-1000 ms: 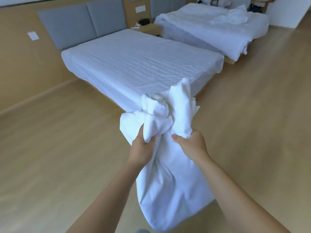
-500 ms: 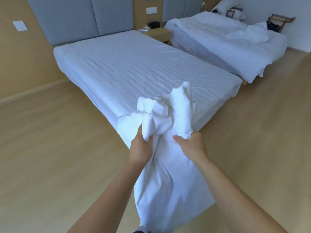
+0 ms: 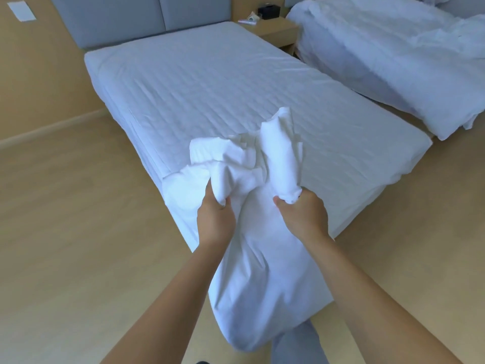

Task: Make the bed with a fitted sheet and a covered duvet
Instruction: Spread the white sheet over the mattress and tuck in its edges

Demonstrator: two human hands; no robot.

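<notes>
Right now the bed (image 3: pixel 236 101) is stretching away ahead of the person, its long axis running from the foot corner just beneath the hands up toward the grey headboard (image 3: pixel 118 19). A second bed (image 3: pixel 393 61) is lying beside it on the right, carrying rumpled bedding. The white sheet (image 3: pixel 262 271) is hanging as a bunched mass in front of that near foot corner, with its upper folds standing above the hands and its lower end drooping toward the floor (image 3: pixel 78 232). Both hands are gripping it side by side: the left hand (image 3: pixel 215 219) is sitting nearer the corner and the bed's left edge, while the right hand (image 3: pixel 304 219) is sitting over the foot end. The fingers (image 3: pixel 211 193) of each hand are curling tightly into the cloth, closing on gathered folds. Judging from this, the sheet is going to need casting forward along the mattress's length, away from the hands, before it can open out.
</notes>
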